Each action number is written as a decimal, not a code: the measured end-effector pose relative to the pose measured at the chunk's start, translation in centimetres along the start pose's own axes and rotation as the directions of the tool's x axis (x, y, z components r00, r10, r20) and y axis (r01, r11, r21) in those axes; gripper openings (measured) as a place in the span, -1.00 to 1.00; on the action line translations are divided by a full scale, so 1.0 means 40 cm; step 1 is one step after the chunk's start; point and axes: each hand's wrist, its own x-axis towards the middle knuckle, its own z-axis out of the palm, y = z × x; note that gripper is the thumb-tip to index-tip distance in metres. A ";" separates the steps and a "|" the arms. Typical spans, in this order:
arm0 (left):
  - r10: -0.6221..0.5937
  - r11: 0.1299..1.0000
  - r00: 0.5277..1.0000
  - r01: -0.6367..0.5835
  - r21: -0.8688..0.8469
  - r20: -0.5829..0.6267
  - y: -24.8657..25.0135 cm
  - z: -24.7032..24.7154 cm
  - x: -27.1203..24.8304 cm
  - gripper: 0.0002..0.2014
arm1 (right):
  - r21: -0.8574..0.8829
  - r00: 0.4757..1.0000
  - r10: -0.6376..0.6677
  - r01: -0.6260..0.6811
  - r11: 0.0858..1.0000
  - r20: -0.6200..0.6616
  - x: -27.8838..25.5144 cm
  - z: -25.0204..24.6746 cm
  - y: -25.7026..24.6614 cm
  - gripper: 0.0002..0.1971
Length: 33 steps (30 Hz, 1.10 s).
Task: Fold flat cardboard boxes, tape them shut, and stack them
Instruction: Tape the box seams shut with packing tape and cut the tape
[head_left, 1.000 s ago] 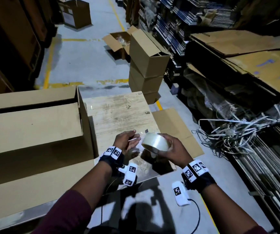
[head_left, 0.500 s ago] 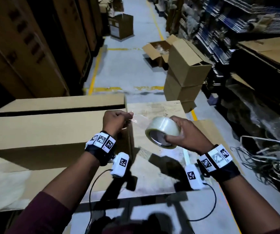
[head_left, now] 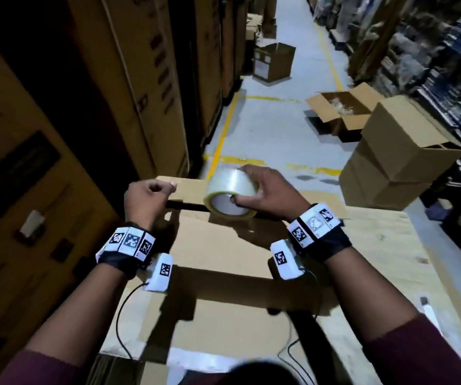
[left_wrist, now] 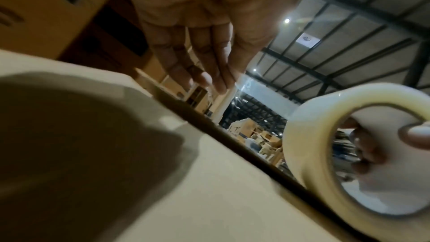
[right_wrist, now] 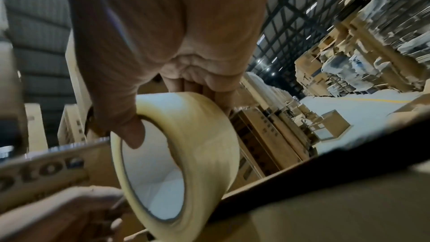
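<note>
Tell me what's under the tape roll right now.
The tape roll, gripped by the right hand, sits over the dark seam between the box flaps. The box's inside is hidden.

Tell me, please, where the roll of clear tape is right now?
In the head view, the tape roll sits just right of centre, gripped by the right hand over the dark seam of the cardboard box, beside the left hand.

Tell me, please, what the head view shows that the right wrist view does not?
Only the head view shows both wrists with their tagged bands, the wooden table under the box, and the stacked boxes on the aisle floor. Only the right wrist view shows the roll's white core from inside, thumb hooked in. Both show the right hand gripping the tape roll over the box's open seam.
</note>
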 end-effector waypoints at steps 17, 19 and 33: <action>-0.512 0.701 0.819 0.572 -0.426 0.258 -0.327 -0.110 0.111 -0.86 | -0.071 0.969 -0.047 0.067 0.995 0.244 0.246 0.303 -0.083 -0.49; -0.518 0.678 0.809 0.586 -0.445 0.277 -0.336 -0.101 0.106 -0.84 | -0.076 0.970 -0.058 0.078 0.994 0.235 0.250 0.307 -0.085 -0.49; -0.583 0.751 0.749 0.645 -0.142 0.314 -0.391 -0.086 0.106 -0.55 | -0.037 0.981 -0.023 0.031 0.999 0.192 0.220 0.322 -0.074 -0.45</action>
